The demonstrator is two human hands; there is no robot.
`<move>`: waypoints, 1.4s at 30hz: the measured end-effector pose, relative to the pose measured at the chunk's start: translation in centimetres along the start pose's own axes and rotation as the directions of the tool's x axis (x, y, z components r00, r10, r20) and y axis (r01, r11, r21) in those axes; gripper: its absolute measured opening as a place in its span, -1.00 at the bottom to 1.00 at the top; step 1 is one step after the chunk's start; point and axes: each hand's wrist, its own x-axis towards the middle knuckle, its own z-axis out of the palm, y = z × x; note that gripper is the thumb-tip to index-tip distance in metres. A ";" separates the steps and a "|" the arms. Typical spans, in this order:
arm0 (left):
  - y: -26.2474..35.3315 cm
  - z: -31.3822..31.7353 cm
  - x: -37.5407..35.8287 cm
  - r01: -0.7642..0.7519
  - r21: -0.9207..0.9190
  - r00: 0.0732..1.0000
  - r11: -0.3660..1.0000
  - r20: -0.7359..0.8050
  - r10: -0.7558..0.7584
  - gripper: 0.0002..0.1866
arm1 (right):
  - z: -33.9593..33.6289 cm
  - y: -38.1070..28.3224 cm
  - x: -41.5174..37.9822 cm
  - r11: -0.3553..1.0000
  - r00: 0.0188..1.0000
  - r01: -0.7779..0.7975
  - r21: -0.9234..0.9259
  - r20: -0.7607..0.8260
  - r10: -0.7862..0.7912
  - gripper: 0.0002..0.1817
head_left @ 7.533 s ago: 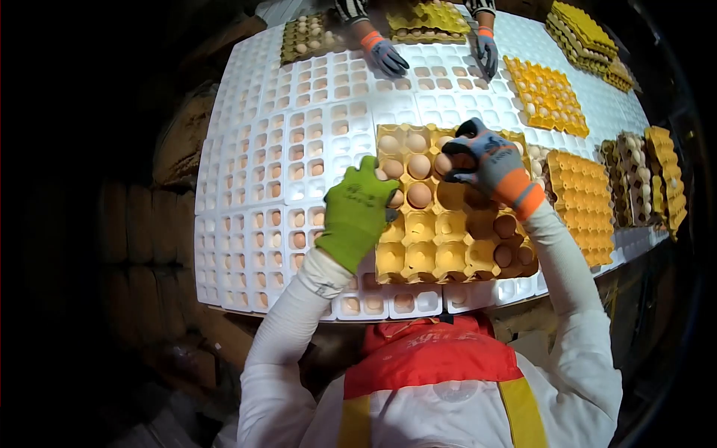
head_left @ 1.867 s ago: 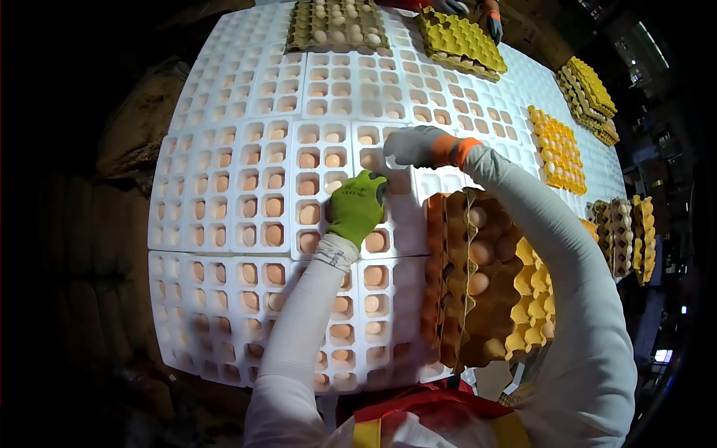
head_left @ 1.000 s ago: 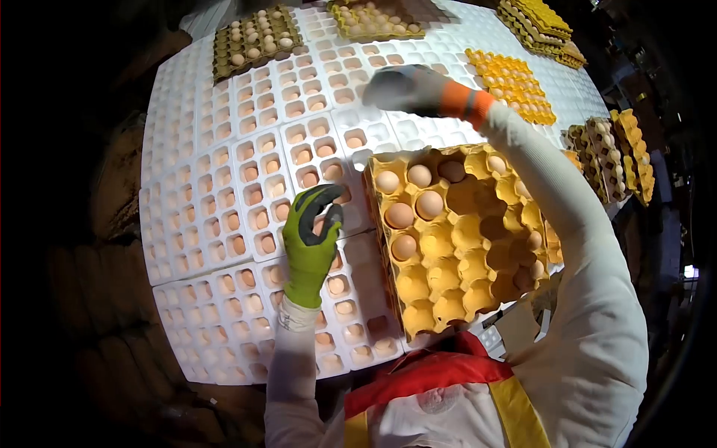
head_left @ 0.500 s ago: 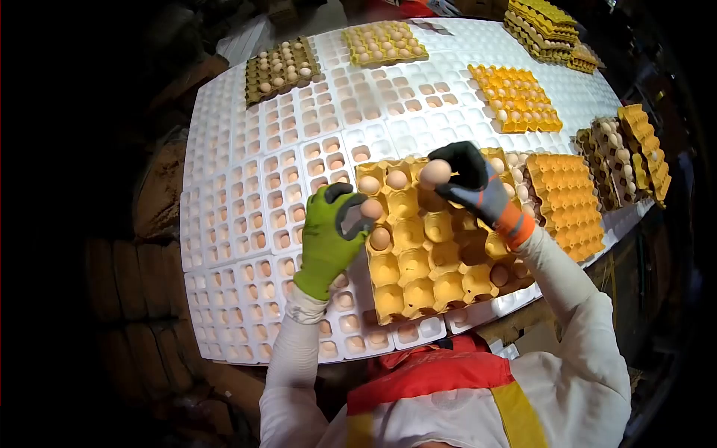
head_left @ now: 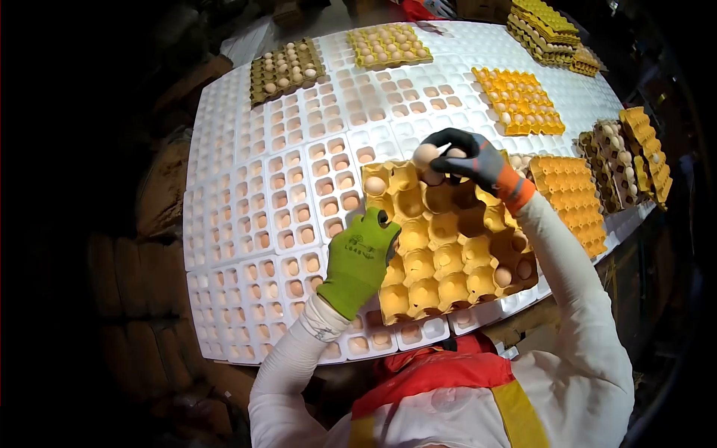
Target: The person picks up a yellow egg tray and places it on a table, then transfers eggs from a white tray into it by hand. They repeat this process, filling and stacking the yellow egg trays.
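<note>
A yellow egg tray (head_left: 448, 291) lies in front of me, with many of its cups bare. One egg (head_left: 375, 185) sits in its far left corner, and a few more eggs (head_left: 503, 276) sit toward its near right corner. My right hand (head_left: 470, 160), in a grey and black glove with an orange cuff, is closed on eggs (head_left: 426, 155) above the tray's far side. At least two eggs show at its fingertips. My left hand (head_left: 358, 261), in a green glove, is curled at the tray's left edge; whatever its fingers hold is hidden.
White foam trays (head_left: 250, 168) cover the table, with eggs in many pockets on the left. Egg-filled cardboard trays (head_left: 287, 71) stand at the back, beside an orange tray (head_left: 519, 101). Another orange tray (head_left: 567, 198) and stacked trays (head_left: 541, 33) stand on the right.
My left hand has shifted down and right, and the egg at its fingertips no longer shows. My right hand moved slightly up and left; a second egg now shows in it. One far-row egg left its cup.
</note>
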 end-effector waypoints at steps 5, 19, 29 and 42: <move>0.3 -0.8 0.0 -0.027 -0.128 1.000 0.991 -0.008 0.026 -0.80 | -3.1 2.1 -4.5 0.707 0.999 0.015 0.707 0.014 -0.035 -0.55; -5.9 -0.5 2.0 0.249 -0.967 0.876 0.061 0.198 -0.439 -0.58 | 2.8 -0.9 0.8 0.092 0.996 0.074 -0.993 0.069 -0.058 -0.76; -3.0 -0.8 9.6 0.146 0.289 0.982 0.946 0.075 -0.174 -0.70 | -4.3 4.7 -0.4 0.916 0.915 0.401 -0.029 0.053 -0.399 -0.57; -1.7 -1.2 10.0 0.239 -0.355 0.969 0.904 0.031 -0.244 -0.63 | -5.1 4.6 -5.1 0.753 0.875 0.451 -0.479 0.072 -0.479 -0.58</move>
